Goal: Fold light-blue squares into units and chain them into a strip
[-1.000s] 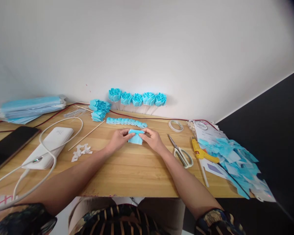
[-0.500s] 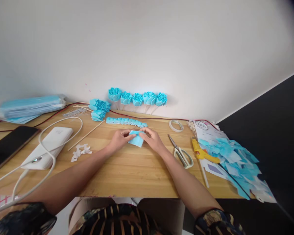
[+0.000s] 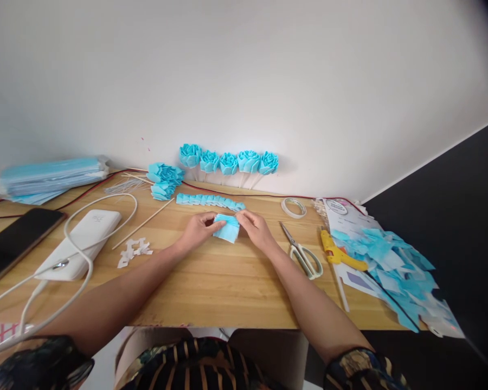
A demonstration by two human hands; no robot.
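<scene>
A small pleated piece of light blue mask fabric (image 3: 228, 229) lies between my two hands on the wooden table (image 3: 211, 281). My left hand (image 3: 197, 230) pinches its left edge with thumb and fingers closed. My right hand (image 3: 255, 227) pinches its upper right corner. Just beyond the hands lies a row of folded blue petals (image 3: 210, 201). Several finished blue fabric roses (image 3: 228, 162) on sticks lean against the white wall, and more folded blue pieces (image 3: 165, 181) are piled to their left.
Scissors (image 3: 301, 252), a yellow glue gun (image 3: 339, 252) and a tape roll (image 3: 293, 207) lie to the right, beside blue scraps (image 3: 386, 260) on a sheet. At left are a white power bank (image 3: 84, 235) with cable, a phone (image 3: 16, 241), stacked masks (image 3: 51, 177), a wooden skewer (image 3: 142, 224) and white bits (image 3: 134, 250).
The blue piece has been turned and spread slightly between my fingers; its lower edge now fans down to the right. Both hands stay in place.
</scene>
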